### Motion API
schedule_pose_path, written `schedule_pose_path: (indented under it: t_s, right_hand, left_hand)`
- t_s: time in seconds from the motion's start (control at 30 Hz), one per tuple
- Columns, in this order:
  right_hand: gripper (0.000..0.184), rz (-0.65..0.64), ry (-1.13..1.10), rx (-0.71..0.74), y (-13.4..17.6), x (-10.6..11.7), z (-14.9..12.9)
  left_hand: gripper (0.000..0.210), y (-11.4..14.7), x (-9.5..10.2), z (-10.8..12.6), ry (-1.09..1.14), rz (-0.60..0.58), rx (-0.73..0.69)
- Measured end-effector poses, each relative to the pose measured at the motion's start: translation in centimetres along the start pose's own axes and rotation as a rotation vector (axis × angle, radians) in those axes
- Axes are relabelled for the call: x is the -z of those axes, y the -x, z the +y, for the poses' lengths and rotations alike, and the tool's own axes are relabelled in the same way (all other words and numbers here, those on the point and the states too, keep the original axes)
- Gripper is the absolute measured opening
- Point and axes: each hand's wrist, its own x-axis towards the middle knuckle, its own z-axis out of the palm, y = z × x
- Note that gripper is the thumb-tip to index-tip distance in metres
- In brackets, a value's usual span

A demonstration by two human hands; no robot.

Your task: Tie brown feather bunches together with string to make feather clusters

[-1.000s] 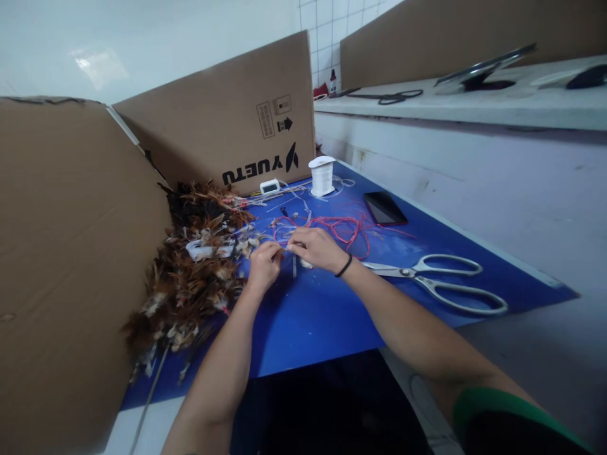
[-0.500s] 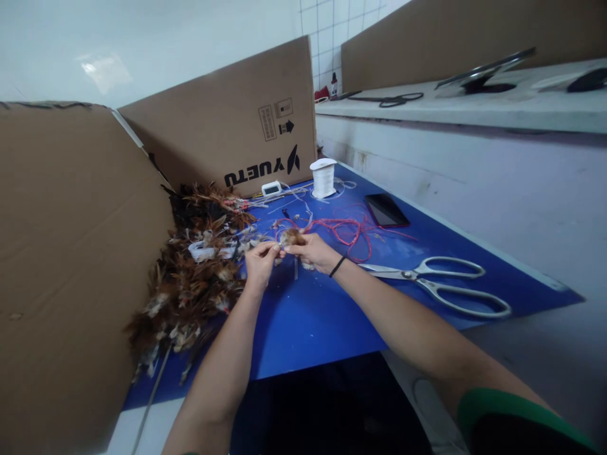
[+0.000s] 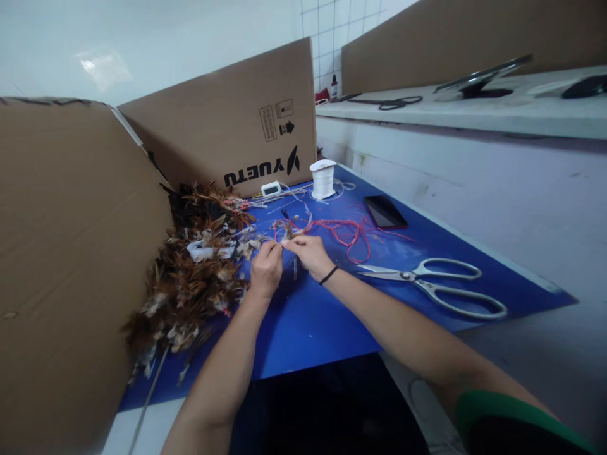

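With the tuft as the centre of the dial and twelve pointing away from the person, a loose heap of brown feathers point(image 3: 190, 275) sprawls between eight and nine o'clock, over the left side of the blue tabletop point(image 3: 303, 335). Next comes the left hand point(image 3: 266, 268), just off the tuft at about seven o'clock, its fingers curled closed with thumb and forefinger pressed together at the tips; whether a thread or quill end sits in that pinch is too small to tell. The feather tuft point(image 3: 287, 230) is at the centre, a small greyish-brown bunch standing up from the meeting fingertips. It looks almost weightless and soft, with vanes likely to bend, fray or splay under a squeeze, so the firmer pale base seems the place to grip, and lightly, since smooth quills may slip past one another. The right hand point(image 3: 308, 251), at about four o'clock, has thumb and forefinger closed on that base, leaving the plumes free. Further right, a white spool point(image 3: 323, 181) stands upright at about one o'clock, a tangle of pink cord point(image 3: 332, 223), limp and easily snagged, lies near three, a dark phone point(image 3: 385, 212) lies between two and three, and parted scissors point(image 3: 406, 276), rigid and probably the heaviest item nearby, point towards the right wrist from nearly four.
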Motion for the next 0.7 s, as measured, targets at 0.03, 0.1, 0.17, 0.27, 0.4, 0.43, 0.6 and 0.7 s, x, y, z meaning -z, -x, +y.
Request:
schedule_pose_path:
  t_s: [0.03,0.1,0.17,0.27,0.4,0.43,0.6,0.7]
  right_hand:
    - [0.032,-0.008,-0.032,-0.031,0.1,0.1,-0.3]
    - [0.032,-0.054,-0.104,-0.1,0.2,0.5,-0.9]
    - [0.033,-0.118,-0.161,-0.168,0.1,1.0,-1.4]
    - [0.031,-0.201,-0.203,-0.226,-0.2,1.7,-1.6]
    - [0.029,-0.241,-0.209,-0.228,-0.4,2.0,-1.5]
    - [0.029,-0.246,-0.212,-0.228,-0.4,2.1,-1.5]
    - [0.032,-0.3,-0.212,-0.241,-0.3,2.1,-1.6]
    - [0.031,-0.33,-0.194,-0.242,-0.3,2.1,-1.4]
  left_hand:
    - [0.018,0.0,0.0,0.1,0.033,-0.005,0.015]
    - [0.015,-0.1,0.1,0.4,0.131,-0.002,0.089]
    - [0.014,-0.2,0.1,0.7,0.29,0.003,0.243]
    - [0.02,-0.4,-0.1,0.7,0.61,-0.007,0.54]
    - [0.027,-0.5,-0.3,0.7,0.847,-0.052,0.69]
    - [0.028,-0.5,-0.3,0.8,0.85,-0.059,0.686]
    - [0.027,-0.5,-0.4,1.1,0.755,-0.037,0.649]
    - [0.022,-0.4,-0.4,0.9,0.706,-0.008,0.619]
